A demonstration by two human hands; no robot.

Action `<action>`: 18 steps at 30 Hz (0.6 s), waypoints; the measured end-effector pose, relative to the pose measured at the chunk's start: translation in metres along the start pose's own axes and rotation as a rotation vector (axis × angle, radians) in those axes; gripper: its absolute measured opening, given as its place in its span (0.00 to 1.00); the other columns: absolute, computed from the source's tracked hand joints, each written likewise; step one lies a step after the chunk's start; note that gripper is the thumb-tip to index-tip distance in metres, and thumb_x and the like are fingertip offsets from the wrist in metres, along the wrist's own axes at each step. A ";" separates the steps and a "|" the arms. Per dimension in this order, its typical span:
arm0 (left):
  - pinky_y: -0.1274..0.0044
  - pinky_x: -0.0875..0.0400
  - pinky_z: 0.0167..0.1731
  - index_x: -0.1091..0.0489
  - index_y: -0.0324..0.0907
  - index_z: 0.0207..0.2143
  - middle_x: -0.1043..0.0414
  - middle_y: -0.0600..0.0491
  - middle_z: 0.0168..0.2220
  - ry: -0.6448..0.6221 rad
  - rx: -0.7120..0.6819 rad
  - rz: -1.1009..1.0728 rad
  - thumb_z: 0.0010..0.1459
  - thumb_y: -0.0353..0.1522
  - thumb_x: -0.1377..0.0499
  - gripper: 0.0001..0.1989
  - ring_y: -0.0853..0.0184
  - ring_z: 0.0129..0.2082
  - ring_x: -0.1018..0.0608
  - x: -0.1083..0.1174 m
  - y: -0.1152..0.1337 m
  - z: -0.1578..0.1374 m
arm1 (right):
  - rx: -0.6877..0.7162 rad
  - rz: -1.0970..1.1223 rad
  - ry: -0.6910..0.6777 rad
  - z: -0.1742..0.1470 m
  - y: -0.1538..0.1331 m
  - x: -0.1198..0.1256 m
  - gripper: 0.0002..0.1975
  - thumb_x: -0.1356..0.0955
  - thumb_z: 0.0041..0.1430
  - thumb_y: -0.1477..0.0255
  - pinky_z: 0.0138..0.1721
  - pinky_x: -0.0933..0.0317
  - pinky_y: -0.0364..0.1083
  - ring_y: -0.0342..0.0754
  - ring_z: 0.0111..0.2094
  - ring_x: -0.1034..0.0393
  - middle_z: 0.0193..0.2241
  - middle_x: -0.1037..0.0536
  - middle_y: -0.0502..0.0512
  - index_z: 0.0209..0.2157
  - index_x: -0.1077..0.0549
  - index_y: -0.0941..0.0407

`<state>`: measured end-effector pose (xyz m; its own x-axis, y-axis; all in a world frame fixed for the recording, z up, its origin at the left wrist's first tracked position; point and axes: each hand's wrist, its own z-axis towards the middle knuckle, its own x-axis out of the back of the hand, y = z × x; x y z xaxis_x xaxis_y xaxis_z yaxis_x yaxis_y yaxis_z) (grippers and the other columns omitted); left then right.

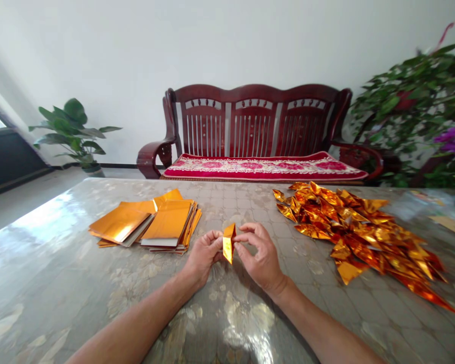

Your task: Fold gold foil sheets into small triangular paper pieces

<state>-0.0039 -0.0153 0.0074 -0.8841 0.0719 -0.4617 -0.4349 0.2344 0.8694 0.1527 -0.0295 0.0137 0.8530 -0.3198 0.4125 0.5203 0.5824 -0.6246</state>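
Note:
A folded piece of gold foil paper [228, 243] is held up between my hands, just above the table. My left hand [207, 254] pinches its left side between thumb and fingers. On the other side my right hand [258, 255] has its thumb and fingertips at the paper's right edge, fingers bent. Left of my hands lie stacks of flat gold foil sheets [166, 222], some showing pale undersides. To the right spreads a heap of folded, pointed gold foil pieces [349, 227].
The table [136, 298] has a shiny, clear-looking patterned cover. Crumpled clear plastic [417, 202] lies at its far right. Beyond the table stand a dark wooden bench [254, 126] with a red patterned cushion [265, 166], a potted plant [74, 129] and a leafy plant [413, 96].

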 end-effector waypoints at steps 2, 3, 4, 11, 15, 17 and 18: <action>0.85 0.31 0.21 0.32 0.38 0.28 0.30 0.59 0.23 0.020 -0.057 0.057 0.40 0.41 0.28 0.21 0.76 0.21 0.28 0.001 -0.002 0.001 | -0.064 -0.010 -0.030 0.001 0.001 -0.001 0.06 0.31 0.53 0.75 0.47 0.35 0.50 0.51 0.44 0.31 0.41 0.26 0.56 0.33 0.21 0.53; 0.85 0.31 0.20 0.32 0.38 0.28 0.31 0.59 0.24 0.025 -0.084 0.086 0.40 0.41 0.28 0.20 0.75 0.21 0.28 0.001 -0.003 0.002 | -0.089 -0.017 -0.046 0.001 0.002 -0.001 0.07 0.31 0.53 0.75 0.47 0.35 0.50 0.51 0.45 0.31 0.41 0.26 0.56 0.33 0.21 0.53; 0.85 0.31 0.20 0.32 0.38 0.28 0.31 0.59 0.24 0.027 -0.106 0.112 0.41 0.41 0.29 0.20 0.75 0.22 0.29 0.001 -0.004 0.002 | -0.106 -0.025 -0.057 0.002 0.002 -0.002 0.07 0.31 0.52 0.75 0.47 0.35 0.50 0.51 0.45 0.31 0.42 0.26 0.57 0.33 0.21 0.52; 0.85 0.32 0.18 0.32 0.38 0.27 0.33 0.59 0.23 0.013 -0.122 0.162 0.43 0.42 0.30 0.19 0.76 0.21 0.30 0.001 -0.006 0.001 | -0.077 -0.085 -0.040 0.001 0.008 -0.008 0.04 0.29 0.53 0.73 0.46 0.36 0.50 0.51 0.44 0.32 0.43 0.25 0.55 0.31 0.21 0.51; 0.85 0.31 0.17 0.33 0.38 0.27 0.33 0.58 0.23 -0.003 -0.094 0.160 0.43 0.44 0.31 0.21 0.75 0.21 0.29 -0.001 -0.003 -0.001 | -0.012 -0.089 -0.024 -0.001 0.012 -0.009 0.05 0.30 0.55 0.74 0.47 0.37 0.51 0.51 0.45 0.32 0.43 0.25 0.55 0.30 0.22 0.51; 0.85 0.31 0.17 0.33 0.38 0.27 0.33 0.58 0.24 -0.011 -0.079 0.153 0.42 0.44 0.30 0.21 0.75 0.22 0.29 -0.002 -0.002 -0.002 | 0.006 -0.098 -0.022 -0.001 0.013 -0.009 0.05 0.31 0.55 0.76 0.48 0.37 0.51 0.51 0.46 0.33 0.43 0.26 0.55 0.30 0.22 0.52; 0.85 0.31 0.17 0.33 0.38 0.27 0.33 0.58 0.24 -0.015 -0.076 0.148 0.42 0.43 0.30 0.21 0.75 0.22 0.29 -0.002 -0.002 -0.003 | 0.016 -0.106 -0.025 0.000 0.013 -0.009 0.05 0.31 0.55 0.76 0.48 0.37 0.51 0.51 0.46 0.33 0.44 0.26 0.55 0.30 0.23 0.52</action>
<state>-0.0014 -0.0186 0.0074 -0.9372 0.1144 -0.3294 -0.3120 0.1467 0.9387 0.1520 -0.0193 0.0016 0.7916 -0.3619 0.4924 0.6071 0.5578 -0.5659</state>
